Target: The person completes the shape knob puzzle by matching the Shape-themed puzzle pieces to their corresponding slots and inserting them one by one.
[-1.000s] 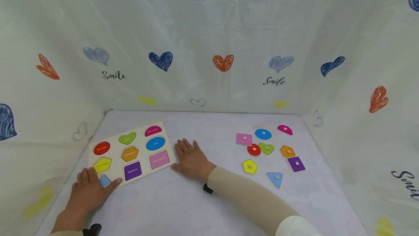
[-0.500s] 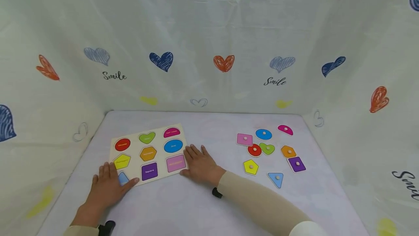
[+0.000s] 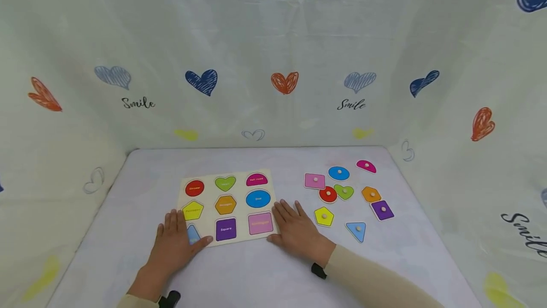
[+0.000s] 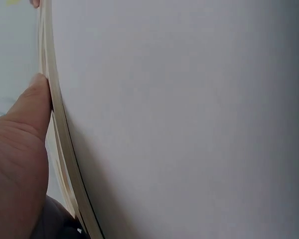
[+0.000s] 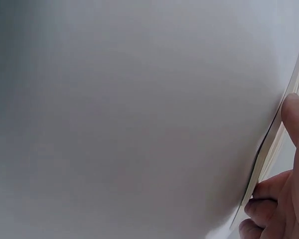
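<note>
A cream shape puzzle board [image 3: 209, 191] lies on the white table between both hands, its printed recesses labelled with shape names. My left hand [image 3: 171, 246] rests at its lower left corner, fingers straight along the left side and thumb on the front edge, partly covering the blue triangle recess [image 3: 193, 234]. At the right side, my right hand [image 3: 299, 229] touches the edge with extended fingers, thumb near the front corner. The left wrist view has the left thumb [image 4: 30, 109] against the board's edge; the right wrist view shows right-hand fingers [image 5: 269, 186] along the edge.
Several knobbed puzzle pieces lie loose at the right: pink rectangle [image 3: 311, 183], blue oval [image 3: 333, 175], magenta half round [image 3: 363, 164], red circle [image 3: 328, 199], green heart [image 3: 341, 187], orange hexagon [image 3: 367, 191], purple square [image 3: 378, 206], yellow pentagon [image 3: 319, 221], blue triangle [image 3: 352, 227]. A heart-print curtain [image 3: 243, 104] surrounds the table.
The board has slid right and turned straighter to the table, with both hands moving along at its sides. The loose pieces stay where they were; the head view has shifted slightly.
</note>
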`<state>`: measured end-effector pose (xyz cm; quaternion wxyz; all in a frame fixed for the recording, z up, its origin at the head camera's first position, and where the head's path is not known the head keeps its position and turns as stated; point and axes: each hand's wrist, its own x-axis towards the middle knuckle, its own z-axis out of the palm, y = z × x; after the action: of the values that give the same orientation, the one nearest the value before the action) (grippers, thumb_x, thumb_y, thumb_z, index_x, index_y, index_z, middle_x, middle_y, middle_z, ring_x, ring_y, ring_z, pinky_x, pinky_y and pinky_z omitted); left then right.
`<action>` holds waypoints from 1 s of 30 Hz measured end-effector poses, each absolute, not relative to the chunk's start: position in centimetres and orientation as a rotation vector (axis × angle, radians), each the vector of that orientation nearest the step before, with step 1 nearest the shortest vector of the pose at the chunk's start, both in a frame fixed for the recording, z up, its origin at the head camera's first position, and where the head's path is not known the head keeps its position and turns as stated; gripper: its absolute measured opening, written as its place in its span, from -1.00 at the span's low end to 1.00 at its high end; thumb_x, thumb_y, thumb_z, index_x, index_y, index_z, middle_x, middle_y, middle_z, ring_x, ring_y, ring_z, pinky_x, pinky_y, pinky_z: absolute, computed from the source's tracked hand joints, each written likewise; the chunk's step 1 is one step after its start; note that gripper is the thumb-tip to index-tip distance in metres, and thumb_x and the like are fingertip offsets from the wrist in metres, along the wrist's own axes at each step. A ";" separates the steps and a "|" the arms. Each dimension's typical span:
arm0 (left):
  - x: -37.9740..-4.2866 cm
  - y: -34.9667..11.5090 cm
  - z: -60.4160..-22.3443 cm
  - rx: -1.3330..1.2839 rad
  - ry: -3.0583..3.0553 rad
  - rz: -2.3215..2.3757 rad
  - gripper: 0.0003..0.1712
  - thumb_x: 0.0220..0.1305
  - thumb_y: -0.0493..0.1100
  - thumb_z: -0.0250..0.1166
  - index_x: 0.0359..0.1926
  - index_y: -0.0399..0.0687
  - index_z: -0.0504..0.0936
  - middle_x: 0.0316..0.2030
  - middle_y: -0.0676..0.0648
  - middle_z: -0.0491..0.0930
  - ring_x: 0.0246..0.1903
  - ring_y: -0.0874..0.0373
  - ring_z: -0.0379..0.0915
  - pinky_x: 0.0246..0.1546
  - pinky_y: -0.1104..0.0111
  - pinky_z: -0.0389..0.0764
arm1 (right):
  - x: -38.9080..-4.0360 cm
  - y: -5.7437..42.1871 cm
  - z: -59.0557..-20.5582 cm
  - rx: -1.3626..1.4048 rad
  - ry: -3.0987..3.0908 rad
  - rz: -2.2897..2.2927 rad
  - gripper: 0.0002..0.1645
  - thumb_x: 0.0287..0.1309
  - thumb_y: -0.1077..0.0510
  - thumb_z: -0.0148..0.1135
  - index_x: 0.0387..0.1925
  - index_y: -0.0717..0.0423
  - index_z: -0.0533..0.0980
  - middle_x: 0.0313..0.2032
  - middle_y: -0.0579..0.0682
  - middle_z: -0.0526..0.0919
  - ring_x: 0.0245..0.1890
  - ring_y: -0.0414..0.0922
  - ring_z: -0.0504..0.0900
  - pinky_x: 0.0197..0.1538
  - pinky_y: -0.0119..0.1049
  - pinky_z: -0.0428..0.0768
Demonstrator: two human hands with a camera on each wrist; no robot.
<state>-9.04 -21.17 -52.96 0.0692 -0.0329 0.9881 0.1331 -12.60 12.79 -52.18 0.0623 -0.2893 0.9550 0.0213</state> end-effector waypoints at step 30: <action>-7.6 -17.0 -52.7 0.135 2.831 0.441 0.43 0.07 0.33 0.56 0.63 -0.40 0.02 0.63 -0.43 -0.01 0.63 -0.41 -0.17 0.56 -0.30 -0.06 | -9.4 20.9 -52.9 -0.775 2.932 -0.045 -0.02 0.43 -0.41 0.13 0.59 0.11 0.27 0.60 0.06 0.30 0.65 0.10 0.15 0.64 0.25 0.10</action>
<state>-7.55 -16.96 -52.68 0.1364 0.0468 0.9778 0.1523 -9.44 20.95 -52.88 0.0543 -0.2552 0.9653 -0.0149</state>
